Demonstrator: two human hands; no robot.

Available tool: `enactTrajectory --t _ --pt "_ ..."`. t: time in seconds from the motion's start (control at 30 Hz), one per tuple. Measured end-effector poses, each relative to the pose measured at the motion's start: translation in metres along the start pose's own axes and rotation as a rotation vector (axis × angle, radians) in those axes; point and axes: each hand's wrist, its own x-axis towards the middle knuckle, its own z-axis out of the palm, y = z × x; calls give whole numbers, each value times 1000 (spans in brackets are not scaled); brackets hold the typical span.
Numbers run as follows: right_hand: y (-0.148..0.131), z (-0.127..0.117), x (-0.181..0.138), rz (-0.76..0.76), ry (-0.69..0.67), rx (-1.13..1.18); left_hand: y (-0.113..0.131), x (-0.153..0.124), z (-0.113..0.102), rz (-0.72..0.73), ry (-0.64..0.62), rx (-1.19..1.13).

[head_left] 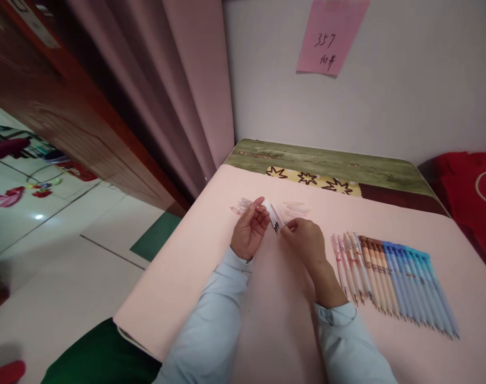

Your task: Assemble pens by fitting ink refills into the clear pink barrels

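My left hand (248,230) and my right hand (304,240) meet over the pink table cover (210,256), both closed round a small bundle of white pens (273,215) with dark tips. The left fingers pinch its upper end, the right fingers its lower end. Loose pale pink pen parts (243,206) lie just beyond the left hand, and more pen parts (295,208) lie beyond the right hand.
A neat row of pens (390,277), pink, brown and blue, lies to the right of my right hand. A pink paper note (331,34) hangs on the wall. Curtain (174,80) at left, red cloth (470,197) at right, tiled floor (46,250) below.
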Motion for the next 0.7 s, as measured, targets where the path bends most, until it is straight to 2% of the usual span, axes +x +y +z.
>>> enactTrajectory --t 0.1,0.23,0.37,0.47,0.53,0.63,0.7 --pt "3 -5 3 30 -50 301 2 2 -1 26 19 -26" --pt "4 -8 3 129 -213 645 3 0 -1 -63 4 17" --pt "0 -8 0 143 -315 719 0 -3 0 -155 -71 95" --pt "1 -8 1 101 -338 700 -1 -3 1 -132 -58 108" --pt "6 -9 4 59 -254 657 1 -1 1 -67 -14 52" --pt "19 -12 10 3 80 410 8 3 0 31 30 -76" --pt "27 -13 13 -40 215 192 12 5 -2 75 38 -130"
